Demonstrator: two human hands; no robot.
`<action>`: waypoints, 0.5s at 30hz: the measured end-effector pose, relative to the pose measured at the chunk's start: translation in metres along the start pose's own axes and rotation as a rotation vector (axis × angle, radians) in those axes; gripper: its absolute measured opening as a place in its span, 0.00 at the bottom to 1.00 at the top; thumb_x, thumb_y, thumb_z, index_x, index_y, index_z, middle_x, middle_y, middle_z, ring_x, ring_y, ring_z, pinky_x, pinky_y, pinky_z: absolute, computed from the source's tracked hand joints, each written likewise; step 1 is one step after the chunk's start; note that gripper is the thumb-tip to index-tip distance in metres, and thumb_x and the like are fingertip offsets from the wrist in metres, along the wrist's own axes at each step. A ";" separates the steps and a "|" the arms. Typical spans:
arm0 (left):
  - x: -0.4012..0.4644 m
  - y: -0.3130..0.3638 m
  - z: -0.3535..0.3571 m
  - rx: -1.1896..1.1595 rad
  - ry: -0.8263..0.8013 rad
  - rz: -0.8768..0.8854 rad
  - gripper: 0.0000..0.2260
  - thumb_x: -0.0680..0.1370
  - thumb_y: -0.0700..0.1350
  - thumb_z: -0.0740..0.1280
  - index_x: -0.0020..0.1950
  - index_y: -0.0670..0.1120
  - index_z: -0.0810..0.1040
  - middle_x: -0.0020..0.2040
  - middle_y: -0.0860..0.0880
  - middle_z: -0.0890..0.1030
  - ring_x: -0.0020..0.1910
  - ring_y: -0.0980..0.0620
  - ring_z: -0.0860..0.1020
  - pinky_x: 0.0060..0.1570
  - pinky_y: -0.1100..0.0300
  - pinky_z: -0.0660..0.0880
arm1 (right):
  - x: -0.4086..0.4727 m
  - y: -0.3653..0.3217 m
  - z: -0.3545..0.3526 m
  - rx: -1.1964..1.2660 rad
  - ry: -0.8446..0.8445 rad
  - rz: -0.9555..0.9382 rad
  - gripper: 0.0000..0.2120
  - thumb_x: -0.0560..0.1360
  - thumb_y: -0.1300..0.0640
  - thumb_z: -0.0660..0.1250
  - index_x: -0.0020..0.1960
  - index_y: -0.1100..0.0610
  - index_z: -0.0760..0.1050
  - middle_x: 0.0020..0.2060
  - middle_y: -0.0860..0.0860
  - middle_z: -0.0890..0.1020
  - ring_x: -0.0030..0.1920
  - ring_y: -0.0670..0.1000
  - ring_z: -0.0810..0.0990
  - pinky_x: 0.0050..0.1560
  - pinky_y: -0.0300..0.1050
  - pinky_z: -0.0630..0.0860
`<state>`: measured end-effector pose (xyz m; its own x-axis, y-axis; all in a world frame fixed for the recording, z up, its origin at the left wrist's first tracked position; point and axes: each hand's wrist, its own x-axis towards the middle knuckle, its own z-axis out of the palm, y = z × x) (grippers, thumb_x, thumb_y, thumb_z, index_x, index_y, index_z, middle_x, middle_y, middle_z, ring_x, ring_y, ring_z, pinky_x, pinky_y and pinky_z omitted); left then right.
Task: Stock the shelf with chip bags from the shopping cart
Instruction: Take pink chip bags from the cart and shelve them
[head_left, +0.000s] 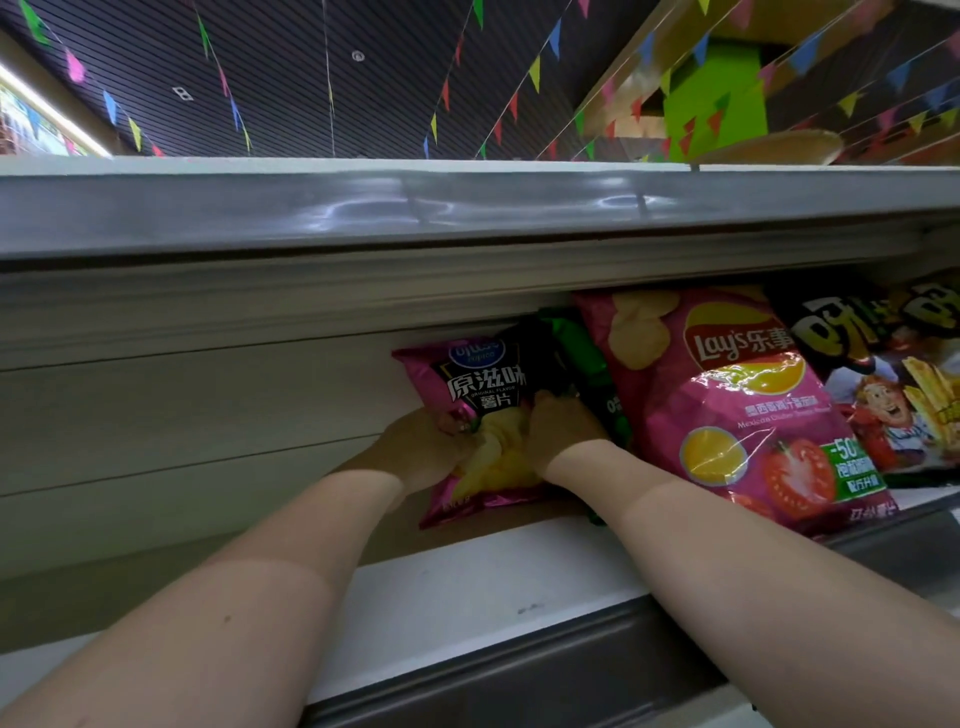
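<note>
Retail shop, snack aisle of a supermarket. Indicated by: white metal display shelf (467, 587) with grey price-rail edge; second white shelf (363, 208) directly above. Stocked with packaged goods standing face-out: large pink glossy Lay's chip bag (727, 405), black-and-yellow fries snack bag (893, 374), small pink-and-black chip bag (483, 395), green bag (587, 364) wedged between. Overhead: dark slatted ceiling (291, 67) strung with multicoloured triangular pennant flags (535, 73).

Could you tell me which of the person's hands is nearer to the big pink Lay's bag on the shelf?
Right. The right hand grips the small pink chip bag just left of the Lay's bag, with a green bag between them. The left hand holds that small bag's far side.
</note>
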<state>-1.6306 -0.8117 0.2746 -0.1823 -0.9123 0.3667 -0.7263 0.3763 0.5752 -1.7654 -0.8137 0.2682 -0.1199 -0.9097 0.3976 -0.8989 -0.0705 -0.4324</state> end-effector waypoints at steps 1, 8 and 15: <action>-0.002 0.000 -0.003 0.016 0.026 -0.005 0.06 0.81 0.50 0.62 0.52 0.49 0.72 0.50 0.50 0.75 0.47 0.53 0.71 0.37 0.66 0.66 | -0.001 -0.001 0.000 0.000 0.015 -0.007 0.20 0.80 0.62 0.52 0.72 0.64 0.59 0.67 0.62 0.67 0.66 0.60 0.69 0.61 0.50 0.69; -0.019 -0.001 -0.023 -0.088 0.279 -0.093 0.01 0.78 0.45 0.65 0.48 0.50 0.76 0.53 0.49 0.77 0.50 0.48 0.75 0.47 0.63 0.68 | -0.013 -0.007 -0.007 0.044 0.111 -0.167 0.24 0.78 0.61 0.58 0.74 0.56 0.60 0.70 0.58 0.63 0.69 0.59 0.65 0.66 0.51 0.68; -0.086 -0.011 -0.051 -0.268 0.400 -0.103 0.07 0.79 0.42 0.65 0.56 0.47 0.77 0.51 0.50 0.77 0.52 0.51 0.74 0.44 0.65 0.69 | -0.051 -0.039 -0.017 0.241 0.087 -0.338 0.16 0.79 0.59 0.59 0.67 0.58 0.71 0.65 0.56 0.71 0.64 0.56 0.72 0.60 0.42 0.68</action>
<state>-1.5731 -0.7290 0.2745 0.1882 -0.8333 0.5198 -0.5212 0.3638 0.7720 -1.7313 -0.7575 0.2781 0.1206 -0.7817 0.6119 -0.7707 -0.4622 -0.4387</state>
